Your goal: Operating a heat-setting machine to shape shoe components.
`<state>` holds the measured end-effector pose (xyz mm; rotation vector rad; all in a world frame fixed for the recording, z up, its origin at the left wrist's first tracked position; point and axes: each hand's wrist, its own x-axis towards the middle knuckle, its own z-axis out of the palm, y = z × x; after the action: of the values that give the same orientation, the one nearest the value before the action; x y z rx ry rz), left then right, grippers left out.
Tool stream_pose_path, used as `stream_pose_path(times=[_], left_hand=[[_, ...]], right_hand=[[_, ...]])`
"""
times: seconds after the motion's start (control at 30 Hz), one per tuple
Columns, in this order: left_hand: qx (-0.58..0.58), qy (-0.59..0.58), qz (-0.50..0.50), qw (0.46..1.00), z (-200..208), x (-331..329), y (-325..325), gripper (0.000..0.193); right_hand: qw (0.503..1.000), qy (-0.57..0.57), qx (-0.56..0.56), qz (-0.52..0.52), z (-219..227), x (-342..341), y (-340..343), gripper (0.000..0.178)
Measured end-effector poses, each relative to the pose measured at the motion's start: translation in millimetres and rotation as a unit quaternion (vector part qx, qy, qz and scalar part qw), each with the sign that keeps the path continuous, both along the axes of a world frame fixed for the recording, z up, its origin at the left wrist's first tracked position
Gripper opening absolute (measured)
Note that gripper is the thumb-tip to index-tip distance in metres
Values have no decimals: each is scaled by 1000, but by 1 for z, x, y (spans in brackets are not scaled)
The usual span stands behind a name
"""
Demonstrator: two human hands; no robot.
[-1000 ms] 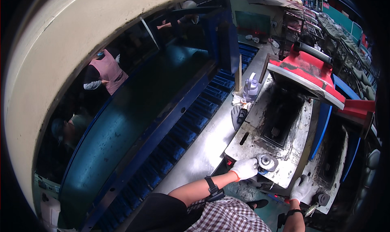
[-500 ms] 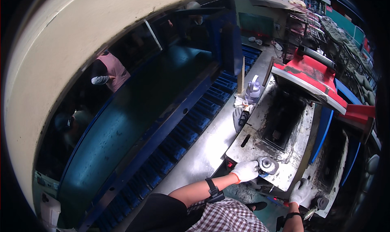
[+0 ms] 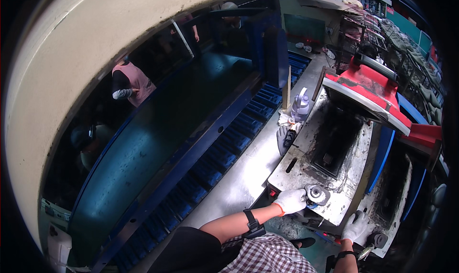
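My left hand [image 3: 291, 201], in a white knit glove with an orange cuff, has its fingers closed at the left side of a round grey metal fixture [image 3: 316, 194]. This fixture sits at the near corner of a stained metal machine plate [image 3: 285, 178]. My right hand [image 3: 354, 226], also white-gloved, lies on the edge of a second machine plate [image 3: 391, 223] with its fingers stretched and apart. Just beside it is a dark round knob-like part [image 3: 379, 240]. The tips of my left fingers are partly hidden against the fixture.
A raised red machine head [image 3: 368, 84] stands beyond the plate, with blue panels [image 3: 381, 158] to its right. A dark glove [image 3: 283, 138] and a pale purple jug [image 3: 300, 105] sit by the roller conveyor [image 3: 224, 146]. Across the green belt [image 3: 126, 146] stands a person in pink [image 3: 138, 84].
The view has shifted slightly, so most things sit a little further right. Both my hands keep their places. A bare arm of a person now shows at the far back.
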<state>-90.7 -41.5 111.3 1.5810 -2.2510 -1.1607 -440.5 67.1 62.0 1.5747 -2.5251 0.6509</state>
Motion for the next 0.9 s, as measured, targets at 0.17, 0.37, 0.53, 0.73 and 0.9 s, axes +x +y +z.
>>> stream_pose_path(times=[0.17, 0.37, 0.53, 0.73, 0.9], left_hand=[[-14, -10, 0, 1000, 3, 0, 0, 42], [-29, 3, 15, 999, 6, 0, 1, 40], [-3, 9, 27, 1000, 7, -3, 2, 37], [-14, 13, 18, 1000, 7, -1, 3, 38], [-17, 11, 13, 1000, 14, -1, 3, 39]], right_hand=[[1000, 4, -6, 7, 1, 1, -1, 22], [1000, 19, 0, 9, -14, -7, 1, 22], [1000, 6, 7, 6, -10, -4, 2, 25], [999, 35, -8, 21, -18, -12, 4, 25], [1000, 10, -5, 21, -16, -12, 1, 29]])
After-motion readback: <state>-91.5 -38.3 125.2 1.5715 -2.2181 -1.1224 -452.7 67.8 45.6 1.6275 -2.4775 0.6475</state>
